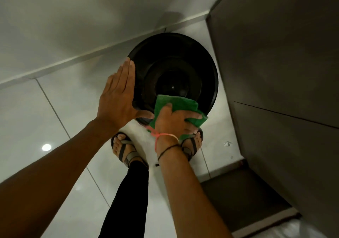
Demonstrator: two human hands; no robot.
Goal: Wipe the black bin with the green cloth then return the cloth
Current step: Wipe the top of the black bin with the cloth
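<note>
Head view | left hand (117, 98): flat, fingers spread straight, palm against the left rim of the black bin (205, 68) | black bin: round, smooth, glossy, standing on the pale glossy tiled floor (36, 112) | right hand (172, 123): pressing the folded green cloth (180, 103), coarse weave, onto the bin's near rim | grey cabinet (275, 54): matte, right of the bin

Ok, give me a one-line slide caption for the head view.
Right hand presses green cloth on black bin rim; left hand steadies it.

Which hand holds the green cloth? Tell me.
The right hand, with wrist strings, presses the green cloth on the black bin rim; the left hand lies bare and flat.
</note>
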